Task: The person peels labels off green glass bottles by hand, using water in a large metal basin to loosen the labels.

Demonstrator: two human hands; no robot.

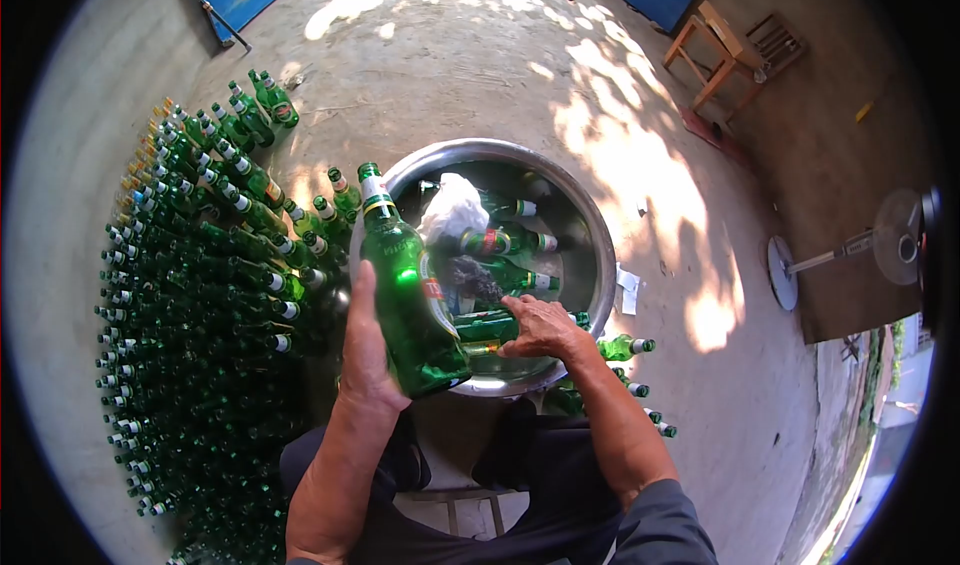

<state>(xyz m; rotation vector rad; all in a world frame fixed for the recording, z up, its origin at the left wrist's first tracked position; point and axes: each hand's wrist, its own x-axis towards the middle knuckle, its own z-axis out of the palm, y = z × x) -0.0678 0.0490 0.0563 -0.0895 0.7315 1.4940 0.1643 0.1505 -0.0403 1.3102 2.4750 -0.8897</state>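
My left hand [372, 350] is wrapped around a large green glass bottle [405, 285], tilted with its neck up and its base toward me. The label on its side is partly turned away. Over the near right part of a round metal basin [604, 265], my right hand [542, 327] has its fingers bent, with the fingertips at the end of a dark, fuzzy scouring pad [478, 277]. Several green bottles [512, 240] lie in the water in the basin. A bunched white cloth or bag [455, 205] sits among them.
Many green bottles [200, 335] stand densely packed on the floor at left. Several more bottles [628, 348] lie beside the basin at right. A wooden chair [735, 55] and a standing fan [785, 273] are farther right. A white paper scrap [627, 290] lies by the rim.
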